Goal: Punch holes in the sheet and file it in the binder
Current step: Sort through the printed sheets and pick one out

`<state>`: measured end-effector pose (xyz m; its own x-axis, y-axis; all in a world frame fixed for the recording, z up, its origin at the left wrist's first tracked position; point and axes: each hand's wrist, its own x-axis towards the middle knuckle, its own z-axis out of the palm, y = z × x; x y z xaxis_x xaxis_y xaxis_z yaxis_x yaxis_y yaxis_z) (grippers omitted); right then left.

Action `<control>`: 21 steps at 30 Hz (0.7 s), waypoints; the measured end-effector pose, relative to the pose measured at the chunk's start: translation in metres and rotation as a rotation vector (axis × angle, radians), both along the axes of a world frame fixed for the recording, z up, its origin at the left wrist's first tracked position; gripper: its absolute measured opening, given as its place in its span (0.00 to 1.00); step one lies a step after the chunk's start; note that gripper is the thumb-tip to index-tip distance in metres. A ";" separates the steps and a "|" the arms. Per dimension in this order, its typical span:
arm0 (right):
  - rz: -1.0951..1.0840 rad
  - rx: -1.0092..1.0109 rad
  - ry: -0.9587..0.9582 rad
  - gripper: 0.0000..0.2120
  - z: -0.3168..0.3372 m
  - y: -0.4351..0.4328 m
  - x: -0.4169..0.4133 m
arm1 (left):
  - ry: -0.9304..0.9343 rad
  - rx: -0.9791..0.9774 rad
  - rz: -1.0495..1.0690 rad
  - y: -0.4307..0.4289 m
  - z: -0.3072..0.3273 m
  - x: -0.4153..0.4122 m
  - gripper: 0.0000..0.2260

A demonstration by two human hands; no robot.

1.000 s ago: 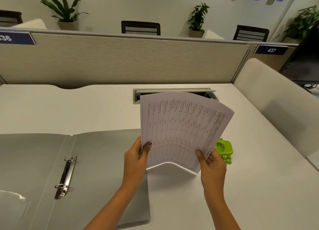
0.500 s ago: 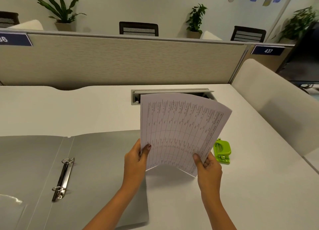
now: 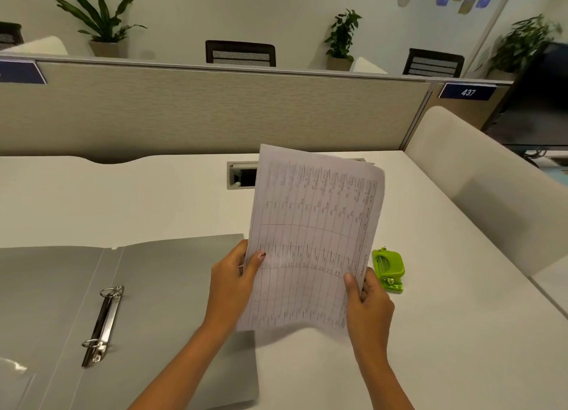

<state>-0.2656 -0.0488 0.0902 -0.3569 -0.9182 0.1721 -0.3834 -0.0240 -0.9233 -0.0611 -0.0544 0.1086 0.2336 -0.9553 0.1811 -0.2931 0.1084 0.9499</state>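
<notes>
The sheet (image 3: 313, 240) (a printed table) is held upright above the tabletop (image 3: 153, 200), clear of it. The left hand (image 3: 232, 283) pinches its left edge, thumb on the face; the right hand (image 3: 367, 302) pinches the lower right edge likewise. No holes are visible, so the step in hand is judged to be punching. The next move calls for carrying one long edge to the green hole punch (image 3: 388, 269), just beside the right hand. The grey binder (image 3: 153, 286) lies open; its rings (image 3: 103, 320) hold nothing.
</notes>
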 end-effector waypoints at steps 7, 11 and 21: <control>0.017 0.032 -0.022 0.05 0.005 -0.004 -0.006 | 0.105 0.174 0.002 -0.008 -0.002 0.011 0.07; 0.013 0.083 -0.091 0.05 0.001 -0.007 -0.006 | 0.241 0.221 -0.001 -0.005 -0.006 0.008 0.06; 0.029 0.133 -0.168 0.06 -0.004 -0.011 -0.011 | 0.489 0.430 -0.151 -0.004 -0.005 0.006 0.11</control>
<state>-0.2765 -0.0595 0.0867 -0.3433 -0.9391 -0.0114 -0.2245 0.0939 -0.9699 -0.0550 -0.0581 0.1036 0.0502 -0.9474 -0.3162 0.1712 -0.3038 0.9372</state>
